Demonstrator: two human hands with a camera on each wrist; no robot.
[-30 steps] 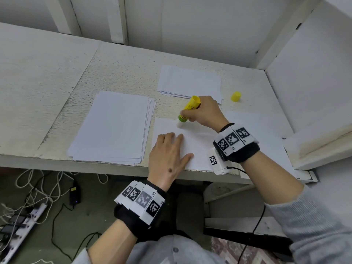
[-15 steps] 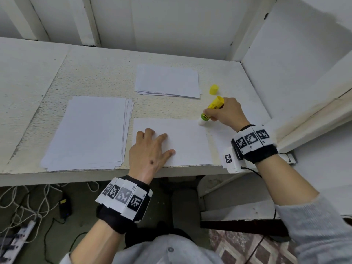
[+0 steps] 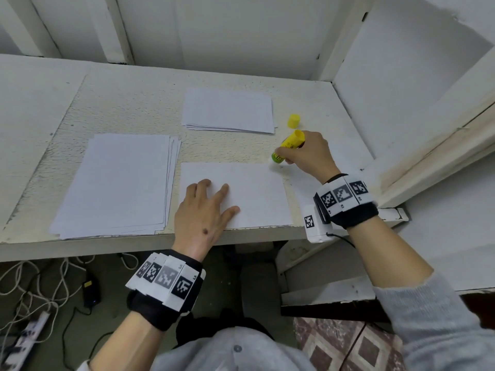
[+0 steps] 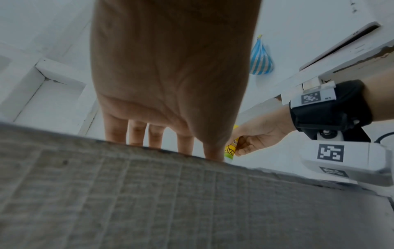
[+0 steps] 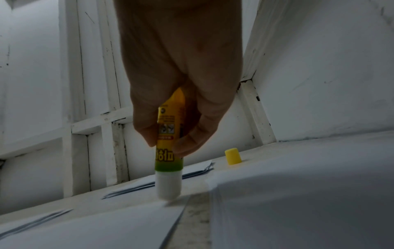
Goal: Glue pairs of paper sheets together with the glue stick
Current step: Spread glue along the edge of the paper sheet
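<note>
A single white sheet lies at the front edge of the white table. My left hand rests flat on the sheet's left part, fingers straight. My right hand grips the yellow and green glue stick, its white tip down at the sheet's far right corner. The stick shows uncapped in the right wrist view. In the left wrist view the glue stick shows past my left fingers.
A thick paper stack lies left of the sheet, a smaller stack behind it, more paper under my right wrist. The yellow cap stands by the far stack. White walls close the right side; cables lie below.
My right hand has slid the glue stick from the sheet's far left part to its far right corner. The left hand has stayed pressed on the sheet.
</note>
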